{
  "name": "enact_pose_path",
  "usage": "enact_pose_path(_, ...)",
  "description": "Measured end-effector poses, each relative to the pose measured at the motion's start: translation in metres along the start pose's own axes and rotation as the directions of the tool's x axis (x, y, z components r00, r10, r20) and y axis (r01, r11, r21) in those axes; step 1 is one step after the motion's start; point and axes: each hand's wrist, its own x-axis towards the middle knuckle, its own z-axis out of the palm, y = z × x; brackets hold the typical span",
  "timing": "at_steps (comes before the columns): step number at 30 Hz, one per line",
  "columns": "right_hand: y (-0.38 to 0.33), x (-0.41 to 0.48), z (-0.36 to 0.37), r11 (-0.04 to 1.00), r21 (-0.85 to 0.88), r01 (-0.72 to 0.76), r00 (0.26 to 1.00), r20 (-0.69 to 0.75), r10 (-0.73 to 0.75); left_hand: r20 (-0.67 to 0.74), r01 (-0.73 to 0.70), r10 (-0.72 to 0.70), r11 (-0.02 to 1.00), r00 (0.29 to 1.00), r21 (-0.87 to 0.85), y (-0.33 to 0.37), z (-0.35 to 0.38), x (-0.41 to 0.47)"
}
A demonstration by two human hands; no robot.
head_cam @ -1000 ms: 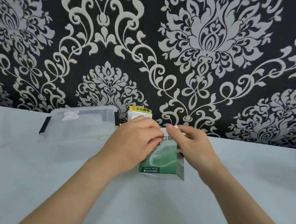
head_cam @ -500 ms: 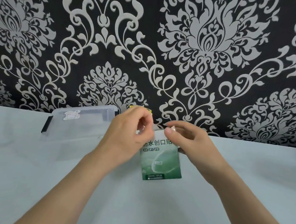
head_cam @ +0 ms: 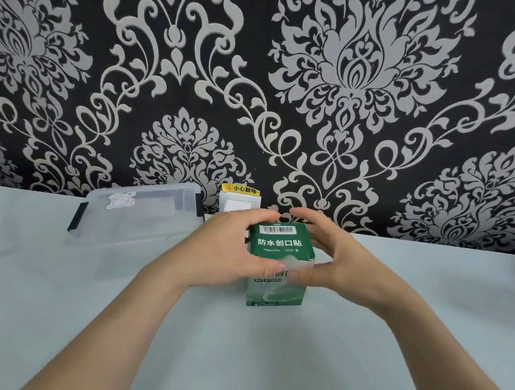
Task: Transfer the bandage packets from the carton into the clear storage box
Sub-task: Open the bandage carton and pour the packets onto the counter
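Note:
A green bandage carton [head_cam: 275, 292] stands on the table in the middle. Its top panel, with a barcode and white lettering, faces me. My left hand [head_cam: 224, 253] grips the carton's upper left side, fingers curled round the far edge and thumb at the front. From the right, my right hand [head_cam: 336, 263] holds the top, with fingers arched over the back and a blurred thumb on the front face. To the left sits the clear storage box [head_cam: 130, 229], its lid on and black latches at both ends. No bandage packets are in sight.
A white wall socket [head_cam: 238, 203] with a yellow label sits behind the carton, at the foot of the black patterned wall. The pale table [head_cam: 258, 362] stretches toward me and out to both sides.
Both hands have moved from pinching the carton's top edge to clasping its upper part from either side. The carton's top panel with the barcode now shows.

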Motion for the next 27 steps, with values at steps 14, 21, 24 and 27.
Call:
enact_pose_path(14, 0.004, 0.002, 0.007, 1.000, -0.020, -0.015, 1.000, -0.001, 0.015, -0.421, 0.115, -0.364, 0.852, 0.831, -0.510, -0.005, 0.010, 0.011)
enact_pose_path(21, -0.009, -0.003, 0.014, 1.000, 0.012, -0.028, 0.981, -0.190, 0.030, -0.438, 0.171, -0.056, 0.959, 0.897, 0.226, -0.003, 0.009, 0.010)
enact_pose_path(24, -0.011, -0.004, 0.015, 1.000, -0.019, 0.003, 0.965, -0.261, -0.008, -0.136, 0.261, -0.238, 0.947, 0.962, 0.185, 0.007, 0.006, 0.005)
enact_pose_path(27, -0.011, -0.006, 0.014, 0.998, -0.061, 0.033, 0.948, -0.316, -0.051, -0.045, 0.270, -0.268, 0.927, 0.962, 0.261, 0.019, 0.010, 0.001)
